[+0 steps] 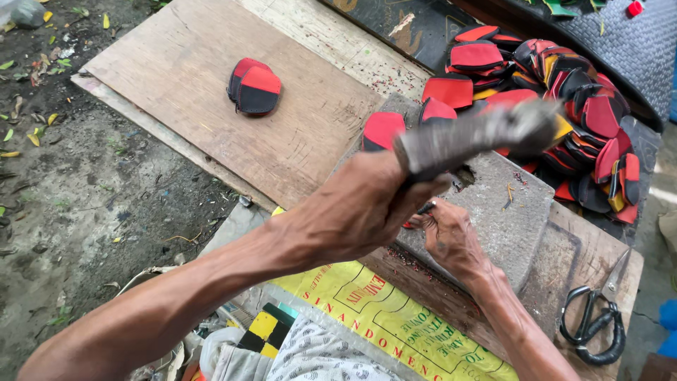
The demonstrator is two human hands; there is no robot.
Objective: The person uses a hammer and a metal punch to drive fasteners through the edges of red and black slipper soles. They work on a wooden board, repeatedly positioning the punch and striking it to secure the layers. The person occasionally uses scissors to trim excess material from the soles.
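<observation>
Two finished red-and-black pieces (254, 87) lie on the wooden board surface (183, 63), many heaped (564, 92) unworked, while the left hand (352, 208) clamps a blurred grey mallet (472, 137) and right hand (451, 236) apparently pinches a small tool on the grey stone block (508, 212).

Left hand (360, 204) is gripping a grey tool (472, 137), its surface looking dull and worn, motion-blurred; material cannot be told for certain. Just below the grip, the stone block (508, 212) is showing rough, pitted, matt grey. Right hand (451, 236) is resting on it, pressing a small dark piece mostly hidden. Beyond the grip, the pile of red-and-black pieces (564, 92) is looking smooth, matt, leather-like or synthetic. Left of the grip, the plywood board (183, 70) is showing bare, weathered grain. Right of the grip, scissors (596, 321) are showing dull metal blades and glossy black handles. Nearer the body, a yellow woven sack (381, 317) is looking slightly shiny, plastic.
</observation>
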